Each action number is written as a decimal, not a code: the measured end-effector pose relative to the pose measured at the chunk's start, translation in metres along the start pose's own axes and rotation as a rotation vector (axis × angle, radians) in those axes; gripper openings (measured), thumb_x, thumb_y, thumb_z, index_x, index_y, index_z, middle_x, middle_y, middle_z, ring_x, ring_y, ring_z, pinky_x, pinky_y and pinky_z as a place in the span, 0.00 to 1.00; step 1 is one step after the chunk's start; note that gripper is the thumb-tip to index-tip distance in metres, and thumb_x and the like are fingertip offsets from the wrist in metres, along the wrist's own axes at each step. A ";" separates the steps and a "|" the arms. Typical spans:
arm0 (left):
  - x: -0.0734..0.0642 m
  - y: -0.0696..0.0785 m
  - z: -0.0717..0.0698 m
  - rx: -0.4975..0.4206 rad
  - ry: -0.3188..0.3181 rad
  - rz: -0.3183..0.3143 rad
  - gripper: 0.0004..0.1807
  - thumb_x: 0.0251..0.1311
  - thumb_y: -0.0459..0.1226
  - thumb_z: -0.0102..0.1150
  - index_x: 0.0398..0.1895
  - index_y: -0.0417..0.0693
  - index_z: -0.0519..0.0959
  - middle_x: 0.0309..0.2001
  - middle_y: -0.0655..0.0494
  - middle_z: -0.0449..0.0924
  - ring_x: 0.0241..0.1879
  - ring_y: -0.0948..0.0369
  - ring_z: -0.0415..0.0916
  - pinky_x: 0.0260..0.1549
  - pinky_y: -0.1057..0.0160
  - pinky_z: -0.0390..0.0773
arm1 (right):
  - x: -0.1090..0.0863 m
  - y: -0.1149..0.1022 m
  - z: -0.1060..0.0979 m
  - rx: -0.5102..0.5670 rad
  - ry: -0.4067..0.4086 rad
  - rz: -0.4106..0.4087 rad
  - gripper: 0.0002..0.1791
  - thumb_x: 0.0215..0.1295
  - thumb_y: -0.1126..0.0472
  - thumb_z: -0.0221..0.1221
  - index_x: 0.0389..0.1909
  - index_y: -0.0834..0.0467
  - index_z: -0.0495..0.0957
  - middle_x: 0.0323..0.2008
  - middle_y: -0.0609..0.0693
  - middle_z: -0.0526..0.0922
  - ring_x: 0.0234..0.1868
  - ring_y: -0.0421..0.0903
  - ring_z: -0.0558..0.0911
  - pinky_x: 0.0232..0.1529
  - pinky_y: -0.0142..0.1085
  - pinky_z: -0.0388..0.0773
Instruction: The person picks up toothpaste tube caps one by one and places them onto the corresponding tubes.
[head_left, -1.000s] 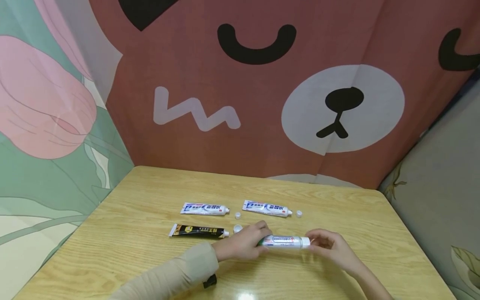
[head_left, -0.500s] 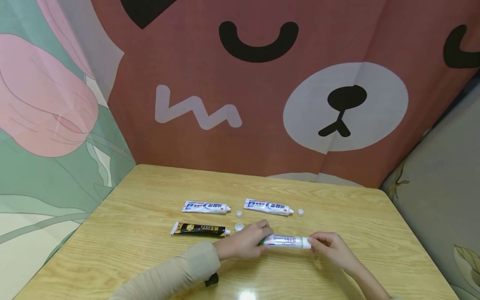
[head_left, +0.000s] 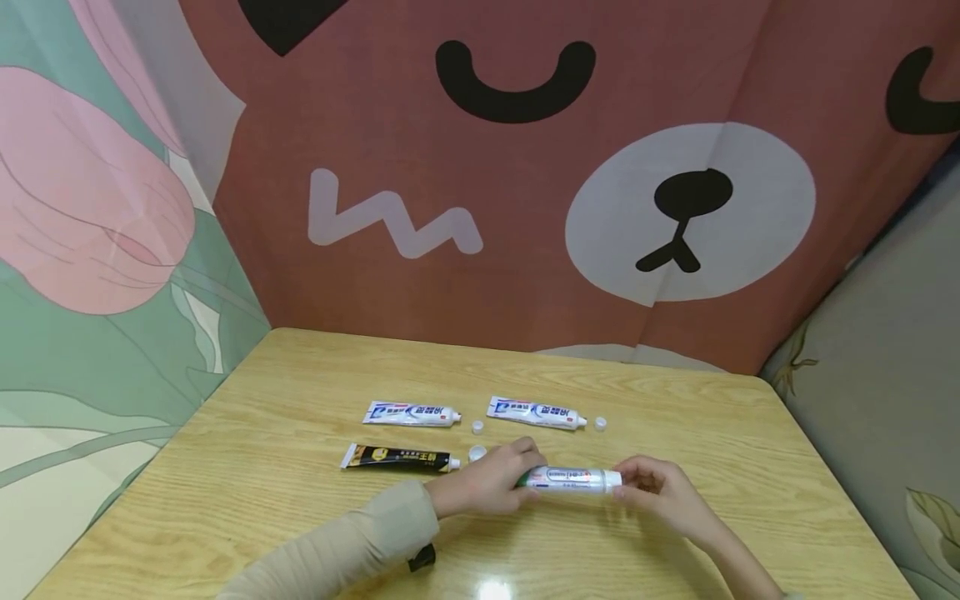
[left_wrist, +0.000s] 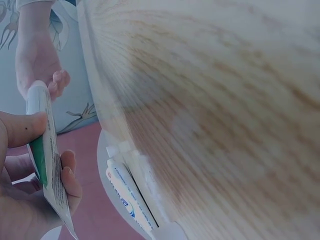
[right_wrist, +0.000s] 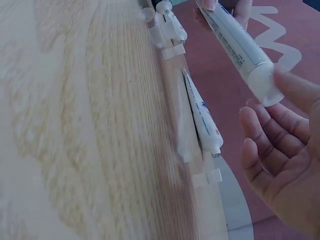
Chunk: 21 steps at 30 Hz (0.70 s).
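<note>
My left hand grips the flat, green-marked tail of a white toothpaste tube, held above the table with its cap end pointing right. In the left wrist view, the thumb lies on one face and fingertips on the other. At the tube's other end, my right hand has its thumb and curled index finger at opposite sides of the white cap. The thumb touches the cap in the right wrist view; the other fingers are loosely curled below it. Part of the tube's tail is hidden under the left hand.
Two uncapped white-and-blue toothpaste tubes lie behind, each with a small white cap beside its nozzle. Closer lies an uncapped black tube, with another white cap near the left hand. A small black object shows beside the left sleeve.
My right fingers come together on the cap half a second ago, then turn and spread somewhat around it. The left hand keeps its hold, and the tube barely shifts.
</note>
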<state>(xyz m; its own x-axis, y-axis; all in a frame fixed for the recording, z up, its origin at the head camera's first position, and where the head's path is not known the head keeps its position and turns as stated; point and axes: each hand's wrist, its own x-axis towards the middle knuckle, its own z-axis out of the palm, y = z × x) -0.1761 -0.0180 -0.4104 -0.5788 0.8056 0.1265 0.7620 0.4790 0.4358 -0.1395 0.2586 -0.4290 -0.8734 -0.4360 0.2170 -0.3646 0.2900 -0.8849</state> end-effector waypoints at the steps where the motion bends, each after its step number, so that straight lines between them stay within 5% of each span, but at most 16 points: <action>1: 0.000 0.000 0.000 -0.004 0.001 0.002 0.18 0.56 0.37 0.60 0.49 0.40 0.74 0.42 0.56 0.70 0.32 0.72 0.67 0.28 0.79 0.69 | 0.000 0.001 0.000 0.013 -0.003 0.000 0.06 0.60 0.70 0.55 0.37 0.68 0.76 0.29 0.52 0.80 0.28 0.39 0.77 0.25 0.35 0.77; 8: 0.000 0.002 0.000 0.001 0.003 0.002 0.18 0.56 0.38 0.60 0.49 0.41 0.74 0.42 0.57 0.70 0.32 0.72 0.66 0.27 0.79 0.68 | 0.001 0.002 -0.003 -0.019 -0.051 -0.098 0.12 0.67 0.70 0.46 0.29 0.66 0.77 0.22 0.54 0.78 0.23 0.42 0.76 0.23 0.36 0.75; 14: 0.000 0.003 0.000 -0.017 0.010 -0.023 0.18 0.56 0.38 0.59 0.49 0.42 0.74 0.42 0.58 0.70 0.31 0.73 0.65 0.27 0.79 0.68 | -0.002 -0.001 -0.002 -0.003 -0.013 -0.029 0.13 0.63 0.71 0.52 0.45 0.75 0.70 0.35 0.50 0.79 0.32 0.42 0.79 0.29 0.36 0.78; 21: 0.000 0.004 -0.001 -0.018 0.021 -0.014 0.18 0.56 0.38 0.60 0.49 0.42 0.75 0.42 0.58 0.70 0.31 0.72 0.65 0.27 0.79 0.67 | -0.003 -0.004 -0.002 0.001 0.011 -0.024 0.09 0.61 0.71 0.53 0.42 0.72 0.73 0.32 0.50 0.80 0.30 0.41 0.79 0.27 0.36 0.78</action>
<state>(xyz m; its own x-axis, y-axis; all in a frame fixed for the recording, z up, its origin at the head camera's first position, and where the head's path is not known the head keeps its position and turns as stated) -0.1733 -0.0160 -0.4080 -0.5952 0.7914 0.1393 0.7487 0.4832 0.4539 -0.1361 0.2604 -0.4253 -0.8680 -0.4333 0.2427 -0.3851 0.2787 -0.8798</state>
